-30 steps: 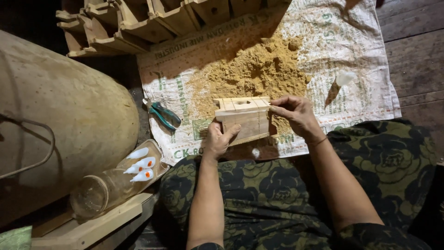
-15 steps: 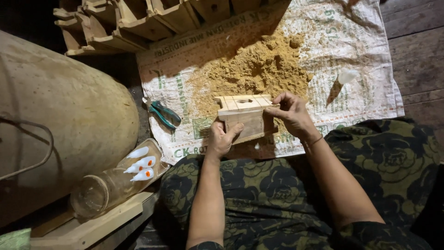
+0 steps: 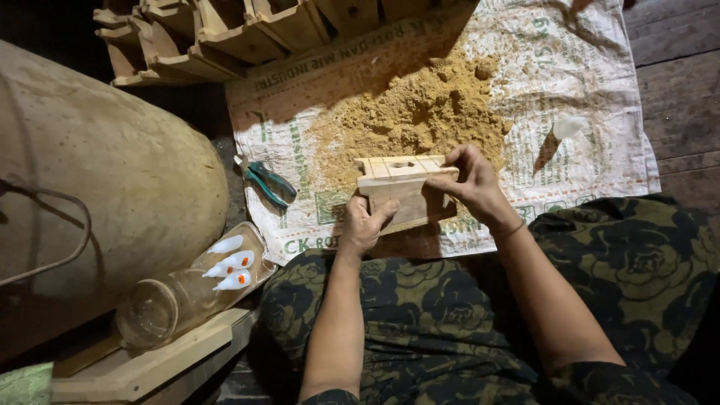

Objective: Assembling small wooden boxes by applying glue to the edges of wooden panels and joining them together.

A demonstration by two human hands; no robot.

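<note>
Pale wooden box (image 3: 401, 191), tan sawdust (image 3: 420, 112), teal-handled pliers (image 3: 268, 181) (dark floral cloth (image 3: 450, 315)).

1. Just ahead of the right hand (image 3: 469, 184): sawdust heap (image 3: 420, 112) on the printed sack (image 3: 592, 157).
2. Left of the left hand (image 3: 364, 225): pliers (image 3: 268, 181), big drum (image 3: 97, 195).
3. Right: bare sack, passable.

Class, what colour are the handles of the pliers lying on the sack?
Teal-green handles on the pliers, clearest in the head view.

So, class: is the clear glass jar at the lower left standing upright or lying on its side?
On its side: the glass jar lies across a wooden board, mouth toward the camera.
</note>
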